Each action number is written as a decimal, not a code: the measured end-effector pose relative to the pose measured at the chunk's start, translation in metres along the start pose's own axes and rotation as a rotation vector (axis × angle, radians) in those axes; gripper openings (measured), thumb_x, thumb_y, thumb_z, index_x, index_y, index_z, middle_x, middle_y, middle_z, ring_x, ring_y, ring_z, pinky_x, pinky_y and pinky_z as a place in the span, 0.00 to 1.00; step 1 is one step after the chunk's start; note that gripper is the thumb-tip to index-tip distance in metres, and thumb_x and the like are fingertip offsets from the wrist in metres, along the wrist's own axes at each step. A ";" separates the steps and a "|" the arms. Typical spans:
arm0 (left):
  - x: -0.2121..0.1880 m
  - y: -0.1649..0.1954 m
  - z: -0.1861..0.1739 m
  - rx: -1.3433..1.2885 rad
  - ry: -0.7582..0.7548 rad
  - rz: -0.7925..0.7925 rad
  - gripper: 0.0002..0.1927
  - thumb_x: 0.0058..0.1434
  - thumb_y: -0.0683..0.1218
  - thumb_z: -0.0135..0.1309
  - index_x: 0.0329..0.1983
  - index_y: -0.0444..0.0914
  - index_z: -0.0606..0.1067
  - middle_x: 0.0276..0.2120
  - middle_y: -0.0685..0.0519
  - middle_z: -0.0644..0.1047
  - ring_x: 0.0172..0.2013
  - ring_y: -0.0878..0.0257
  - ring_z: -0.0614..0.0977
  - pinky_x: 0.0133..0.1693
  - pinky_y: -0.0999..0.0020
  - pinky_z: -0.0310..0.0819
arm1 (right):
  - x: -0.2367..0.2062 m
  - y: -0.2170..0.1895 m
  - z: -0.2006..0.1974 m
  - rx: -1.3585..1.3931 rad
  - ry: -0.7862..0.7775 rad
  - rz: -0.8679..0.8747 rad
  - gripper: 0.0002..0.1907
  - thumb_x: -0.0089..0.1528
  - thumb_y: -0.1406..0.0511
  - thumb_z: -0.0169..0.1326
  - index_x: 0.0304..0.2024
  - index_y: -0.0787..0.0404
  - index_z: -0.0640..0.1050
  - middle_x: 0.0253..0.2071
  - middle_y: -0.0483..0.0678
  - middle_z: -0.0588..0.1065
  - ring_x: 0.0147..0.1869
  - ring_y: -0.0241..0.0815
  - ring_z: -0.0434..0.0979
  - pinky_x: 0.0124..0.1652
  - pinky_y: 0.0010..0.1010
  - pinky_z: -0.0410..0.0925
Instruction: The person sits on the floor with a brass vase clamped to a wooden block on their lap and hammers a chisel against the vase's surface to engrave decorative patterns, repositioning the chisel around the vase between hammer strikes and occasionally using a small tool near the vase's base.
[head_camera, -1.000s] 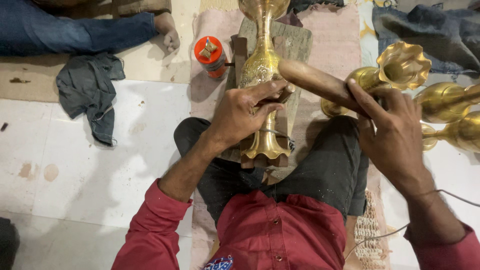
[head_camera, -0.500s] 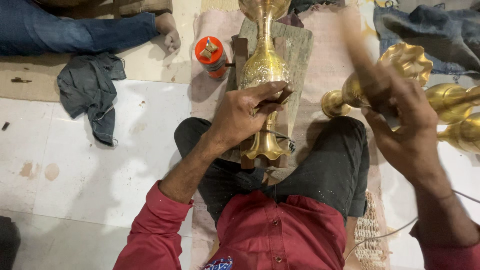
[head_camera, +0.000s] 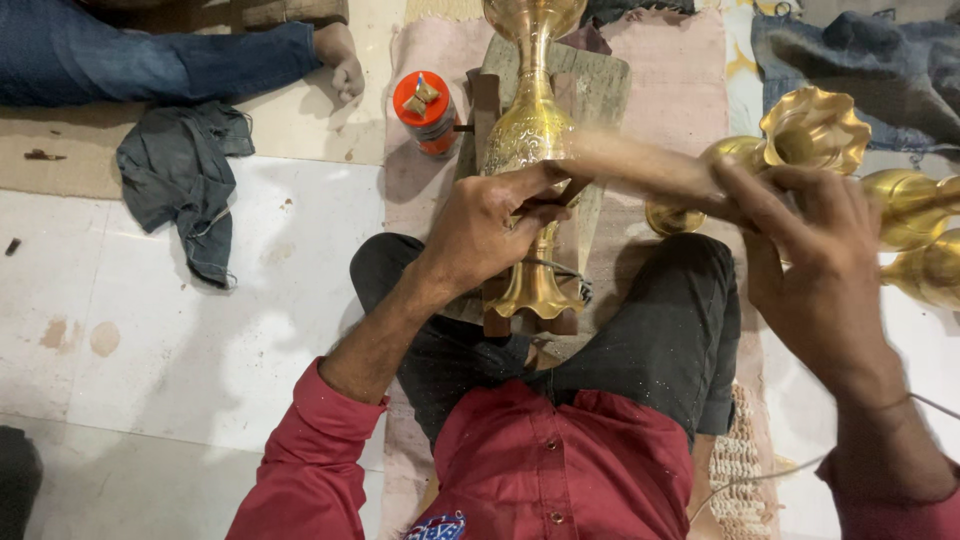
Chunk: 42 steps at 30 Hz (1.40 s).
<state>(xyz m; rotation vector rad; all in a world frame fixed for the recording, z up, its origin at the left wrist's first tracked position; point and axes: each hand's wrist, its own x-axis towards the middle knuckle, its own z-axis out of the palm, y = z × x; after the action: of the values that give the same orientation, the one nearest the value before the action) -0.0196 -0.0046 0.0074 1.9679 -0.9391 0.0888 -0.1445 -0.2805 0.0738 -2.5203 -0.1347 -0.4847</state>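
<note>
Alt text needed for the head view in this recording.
Seated person's left hand steadies a brass vase lying on a wooden block, while the right hand swings a blurred wooden stick over it. More brass vases lie right; orange can nearby.

White floor tiles (head_camera: 180, 330) are filling the 9 o'clock and 7 o'clock parts of the view, showing brown stains and a few small dark scraps. A crumpled grey rag (head_camera: 185, 185) is lying on them at 10 o'clock. A tan mat (head_camera: 120, 140) is running along 11 o'clock, under another person's jeans-clad leg (head_camera: 150, 60). A pinkish cloth (head_camera: 670, 70) is covering the floor from 12 to 1 o'clock. A dark blue garment (head_camera: 860, 60) is lying bunched at 2 o'clock. Soft, even light is falling everywhere.
</note>
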 end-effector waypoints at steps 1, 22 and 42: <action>0.000 0.000 0.000 0.006 -0.007 -0.005 0.25 0.64 0.45 0.65 0.64 0.46 0.74 0.44 0.53 0.86 0.39 0.64 0.89 0.41 0.71 0.86 | 0.000 -0.001 0.000 -0.113 0.030 -0.084 0.26 0.61 0.78 0.60 0.62 0.61 0.76 0.54 0.56 0.72 0.52 0.53 0.77 0.50 0.40 0.73; 0.005 -0.009 0.001 0.021 -0.044 0.026 0.23 0.63 0.45 0.65 0.61 0.44 0.76 0.45 0.50 0.85 0.34 0.64 0.88 0.35 0.69 0.85 | -0.008 -0.002 0.011 -0.043 0.090 0.130 0.33 0.62 0.70 0.62 0.69 0.51 0.70 0.48 0.47 0.70 0.47 0.41 0.70 0.45 0.35 0.66; 0.007 -0.009 -0.001 -0.068 -0.077 0.047 0.22 0.65 0.43 0.62 0.62 0.46 0.75 0.48 0.52 0.84 0.42 0.64 0.89 0.42 0.71 0.87 | -0.014 -0.006 0.013 -0.040 0.120 0.060 0.27 0.60 0.73 0.61 0.63 0.60 0.74 0.47 0.50 0.71 0.45 0.44 0.74 0.41 0.35 0.71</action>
<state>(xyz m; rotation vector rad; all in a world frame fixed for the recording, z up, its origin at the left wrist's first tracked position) -0.0084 -0.0058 0.0043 1.8982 -1.0259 0.0078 -0.1552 -0.2683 0.0617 -2.5179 -0.0042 -0.6188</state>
